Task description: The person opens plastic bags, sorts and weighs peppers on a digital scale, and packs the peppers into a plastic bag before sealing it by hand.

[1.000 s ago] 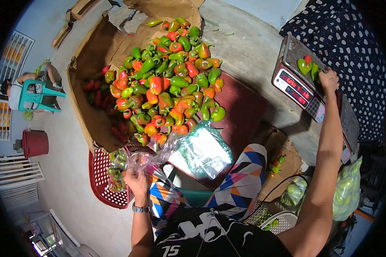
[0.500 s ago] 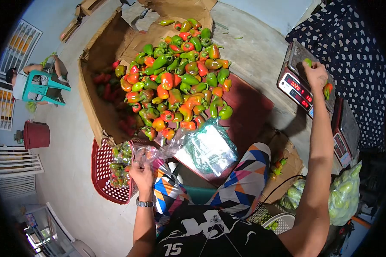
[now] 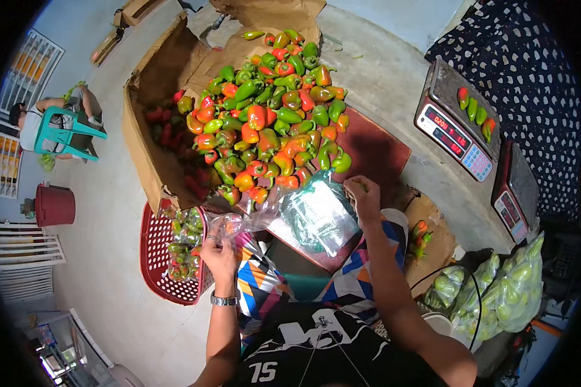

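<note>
My left hand [image 3: 219,257] is closed on a clear plastic bag [image 3: 255,219] beside the red basket. My right hand [image 3: 366,198] is curled at the right edge of a stack of plastic bags [image 3: 319,216], with a bit of green pepper showing between the fingers. Ahead, a large pile of red and green peppers [image 3: 280,122] spreads from an opened cardboard box [image 3: 142,138] over a red surface [image 3: 374,145]. Several peppers [image 3: 473,109] lie on the plate of a digital scale [image 3: 455,132] with lit red digits.
A red basket [image 3: 150,258] with bagged peppers stands at the left. Right of my legs are cardboard with peppers [image 3: 420,237] and filled bags [image 3: 513,287]. A second scale [image 3: 516,193] stands at the right. Far left, a person [image 3: 29,126] sits near a green chair [image 3: 61,132].
My right hand has come back from the scale to the plastic bags, after gripping a green pepper there. The other peppers on the scale are uncovered. My left hand still holds the clear bag.
</note>
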The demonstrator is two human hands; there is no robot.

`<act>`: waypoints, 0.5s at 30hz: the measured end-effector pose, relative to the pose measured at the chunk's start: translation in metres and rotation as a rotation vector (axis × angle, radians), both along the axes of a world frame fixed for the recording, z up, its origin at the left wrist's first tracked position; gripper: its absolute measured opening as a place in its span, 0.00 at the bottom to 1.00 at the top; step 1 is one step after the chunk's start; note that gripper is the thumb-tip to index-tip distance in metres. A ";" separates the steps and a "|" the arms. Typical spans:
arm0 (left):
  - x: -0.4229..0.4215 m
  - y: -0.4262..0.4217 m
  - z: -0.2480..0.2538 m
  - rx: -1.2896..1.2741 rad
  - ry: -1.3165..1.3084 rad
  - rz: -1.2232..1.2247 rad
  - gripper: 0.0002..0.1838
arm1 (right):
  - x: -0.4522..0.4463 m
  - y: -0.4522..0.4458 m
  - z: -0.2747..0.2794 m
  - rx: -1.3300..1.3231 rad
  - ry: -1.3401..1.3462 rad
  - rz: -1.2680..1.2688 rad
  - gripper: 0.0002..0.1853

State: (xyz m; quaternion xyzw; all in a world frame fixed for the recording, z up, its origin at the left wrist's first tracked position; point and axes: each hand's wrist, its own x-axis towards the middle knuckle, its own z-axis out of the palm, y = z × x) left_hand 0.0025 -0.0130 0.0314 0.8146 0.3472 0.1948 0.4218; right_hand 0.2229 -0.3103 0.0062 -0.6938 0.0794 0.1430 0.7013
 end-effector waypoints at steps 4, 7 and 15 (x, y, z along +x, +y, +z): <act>0.002 0.000 -0.003 0.007 -0.059 -0.034 0.26 | 0.013 -0.010 -0.001 -0.233 -0.208 0.045 0.10; 0.000 0.002 -0.008 -0.018 -0.076 -0.024 0.25 | 0.019 -0.006 -0.018 -0.320 -0.247 0.042 0.10; -0.001 0.003 -0.005 0.000 -0.027 -0.007 0.25 | 0.019 0.012 -0.023 -0.069 -0.213 0.010 0.15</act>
